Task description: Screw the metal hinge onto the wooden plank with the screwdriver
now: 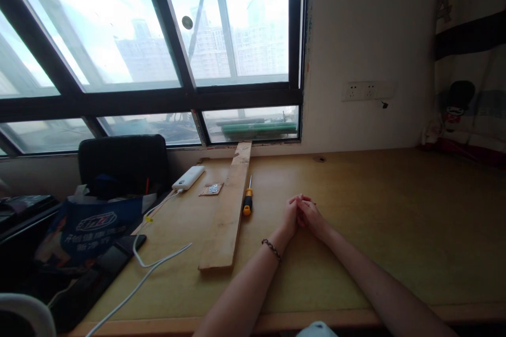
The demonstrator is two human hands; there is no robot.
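My left hand, with a dark bracelet on its wrist, and my right hand are clasped together above the table, fingers folded into each other. No object shows between them. A screwdriver with a yellow and black handle lies just left of my hands, its shaft pointing away from me. Beside it a long wooden board lies flat, running from near the front toward the window. Left of the board is a small brown piece with a silvery packet on it.
A white power bank with a white cable lies on the wooden table at the left. A black chair and a blue bag stand beyond its left edge. Wall sockets and a curtain are at the right.
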